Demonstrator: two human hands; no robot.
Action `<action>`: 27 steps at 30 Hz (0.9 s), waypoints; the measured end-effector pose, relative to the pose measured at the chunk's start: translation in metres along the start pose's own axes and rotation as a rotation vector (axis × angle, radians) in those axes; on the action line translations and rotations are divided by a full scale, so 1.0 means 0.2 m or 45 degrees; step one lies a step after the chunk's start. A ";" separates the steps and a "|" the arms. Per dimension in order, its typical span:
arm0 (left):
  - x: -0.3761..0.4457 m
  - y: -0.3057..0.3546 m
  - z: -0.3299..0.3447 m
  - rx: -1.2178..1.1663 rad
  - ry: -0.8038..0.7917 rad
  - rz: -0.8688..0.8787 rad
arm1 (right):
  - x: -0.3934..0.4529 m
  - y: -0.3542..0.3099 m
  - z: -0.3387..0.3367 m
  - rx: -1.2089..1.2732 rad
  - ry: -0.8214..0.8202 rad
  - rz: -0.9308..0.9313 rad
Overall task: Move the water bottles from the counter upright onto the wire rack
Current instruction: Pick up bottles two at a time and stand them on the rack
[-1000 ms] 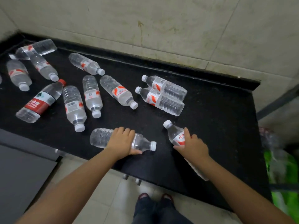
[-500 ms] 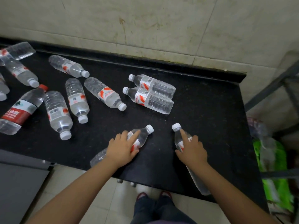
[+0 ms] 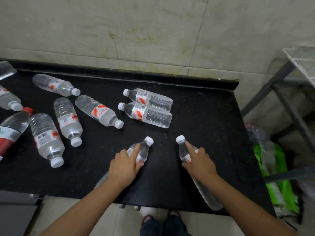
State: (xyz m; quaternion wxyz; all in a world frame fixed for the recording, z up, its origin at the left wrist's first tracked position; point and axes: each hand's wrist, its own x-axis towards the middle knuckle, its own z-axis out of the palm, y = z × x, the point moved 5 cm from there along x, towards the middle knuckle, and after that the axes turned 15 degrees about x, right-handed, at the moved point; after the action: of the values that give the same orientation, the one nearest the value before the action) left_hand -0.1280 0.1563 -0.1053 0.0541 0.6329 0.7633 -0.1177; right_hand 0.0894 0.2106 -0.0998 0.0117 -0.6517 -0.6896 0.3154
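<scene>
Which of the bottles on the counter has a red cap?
The large bottle at the far left edge, with the red and white label. Its cap is red; every other cap that shows is white.

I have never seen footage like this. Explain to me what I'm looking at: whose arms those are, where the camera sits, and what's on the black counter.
There is no machine here. The camera is worn on a person's head and looks down at their own bare arms. The left hand grips one water bottle; the right hand grips another water bottle. Both bottles lie near the front edge of the black counter. More clear bottles lie on their sides further back and left, one with a red cap. A wire rack stands at the far right.
</scene>
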 end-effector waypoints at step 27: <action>0.03 1.96 -1.58 -0.598 0.950 0.397 | -0.55 0.80 -1.97 0.790 1.211 -0.571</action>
State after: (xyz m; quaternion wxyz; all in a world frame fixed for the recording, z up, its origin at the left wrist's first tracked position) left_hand 0.2749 0.3077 0.1561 -0.0654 0.7098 0.6323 0.3035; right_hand 0.4179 0.2678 0.1871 0.5737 -0.5262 -0.6054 0.1657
